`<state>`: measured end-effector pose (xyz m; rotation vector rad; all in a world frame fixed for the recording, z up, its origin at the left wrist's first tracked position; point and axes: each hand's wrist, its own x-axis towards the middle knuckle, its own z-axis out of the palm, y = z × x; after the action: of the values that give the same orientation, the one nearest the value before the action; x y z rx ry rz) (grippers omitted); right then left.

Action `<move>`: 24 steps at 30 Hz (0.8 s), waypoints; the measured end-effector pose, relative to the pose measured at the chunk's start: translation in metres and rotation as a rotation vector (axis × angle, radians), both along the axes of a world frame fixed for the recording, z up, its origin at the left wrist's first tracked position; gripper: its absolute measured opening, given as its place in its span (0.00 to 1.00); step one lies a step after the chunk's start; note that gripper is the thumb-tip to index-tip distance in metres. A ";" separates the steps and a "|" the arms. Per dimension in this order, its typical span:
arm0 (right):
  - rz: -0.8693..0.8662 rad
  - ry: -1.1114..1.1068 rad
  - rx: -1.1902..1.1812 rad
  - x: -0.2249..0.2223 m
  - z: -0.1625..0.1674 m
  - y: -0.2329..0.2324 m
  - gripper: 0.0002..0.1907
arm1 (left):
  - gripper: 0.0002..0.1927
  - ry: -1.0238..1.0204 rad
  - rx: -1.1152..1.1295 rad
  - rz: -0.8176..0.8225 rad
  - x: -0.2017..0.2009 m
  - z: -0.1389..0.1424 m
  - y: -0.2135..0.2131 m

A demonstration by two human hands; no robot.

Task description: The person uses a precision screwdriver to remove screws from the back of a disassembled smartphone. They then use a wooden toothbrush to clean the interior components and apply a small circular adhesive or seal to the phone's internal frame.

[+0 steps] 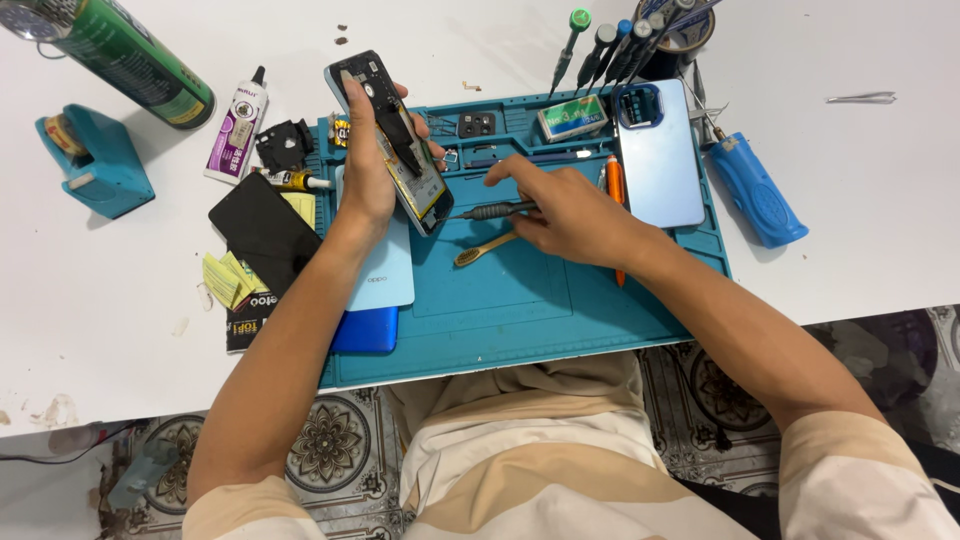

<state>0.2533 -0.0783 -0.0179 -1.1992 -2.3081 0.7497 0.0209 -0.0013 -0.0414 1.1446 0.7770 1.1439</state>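
My left hand [368, 165] grips an opened phone [395, 130] tilted on its edge above the blue repair mat [560, 310], its back off and the inner parts showing. My right hand [565, 210] holds a dark-handled screwdriver [490, 211] whose tip points at the phone's lower end. A small wooden-coloured spoon-shaped tool [483, 249] lies on the mat just under the screwdriver. An orange pen-like tool [615, 190] lies partly under my right hand.
A light-blue phone back cover [660, 160] lies at the mat's right. A black screen panel [265, 230], glue tubes [237, 125], a green can [130, 55], a blue tape holder [95, 160], a screwdriver stand [640, 40] and a blue cylindrical tool [755, 195] surround the mat.
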 end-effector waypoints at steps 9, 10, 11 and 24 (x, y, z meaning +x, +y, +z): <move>0.002 0.024 -0.076 0.000 0.000 0.002 0.12 | 0.41 0.014 0.014 0.000 0.000 -0.003 0.002; -0.005 0.024 -0.076 0.000 0.000 0.002 0.12 | 0.41 0.015 0.013 -0.001 -0.001 -0.003 0.002; -0.013 0.024 -0.077 0.000 0.001 0.003 0.13 | 0.41 0.017 0.013 -0.003 -0.001 -0.003 0.002; 0.009 0.036 -0.070 0.002 0.001 0.003 0.14 | 0.42 0.030 0.020 -0.004 0.000 -0.003 0.002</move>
<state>0.2550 -0.0756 -0.0173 -1.1964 -2.2769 0.8549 0.0210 0.0005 -0.0446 1.1818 0.7879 1.1358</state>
